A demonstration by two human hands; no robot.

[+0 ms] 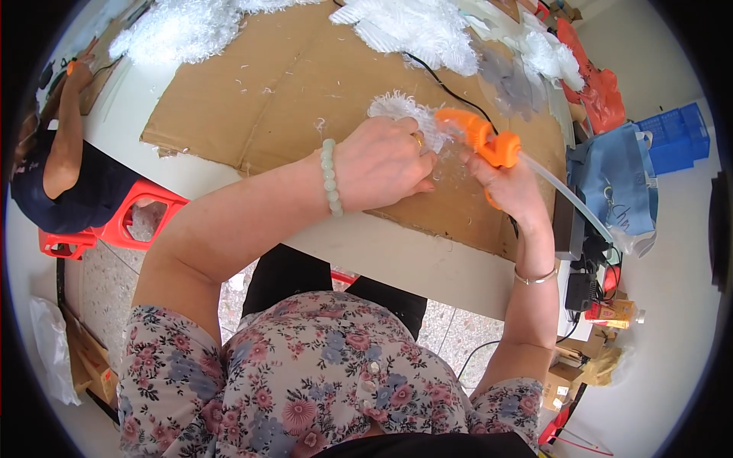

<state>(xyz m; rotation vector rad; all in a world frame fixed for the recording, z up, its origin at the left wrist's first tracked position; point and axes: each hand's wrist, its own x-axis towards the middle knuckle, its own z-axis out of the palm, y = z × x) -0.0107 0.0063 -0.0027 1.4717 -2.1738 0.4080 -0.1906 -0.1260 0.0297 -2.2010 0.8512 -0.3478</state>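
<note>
At the far left edge of the table [382,252], a co-worker [61,168] in a dark top sits on a red plastic stool [145,210], one arm raised toward that side's clutter. Heaps of white feathery trim [179,30] lie along the table's far edge, and a flattened sheet of brown cardboard [259,84] covers the middle of the table, seemingly laid down to protect the surface; it is dotted with white scraps. Your left hand [378,164], a pale green bead bracelet [330,177] at the wrist, is closed down on a small white feathery piece [405,114] near the cardboard's near edge, pressing it flat so it stays put under the tool. Just to its right, your right hand [508,187] is clenched around the grip of an orange glue gun [481,137], its nozzle tipped toward the feathery piece beside your left fingers, an angle that looks chosen to reach the spot you are pinning. A clear stick or tube [565,191] trails from the gun's rear toward the table's right edge, and a black cord [447,88] runs across the cardboard behind it. Past the right edge sit a blue fabric bag [611,179], a blue plastic crate [676,137] and orange plastic bags [595,88].
</note>
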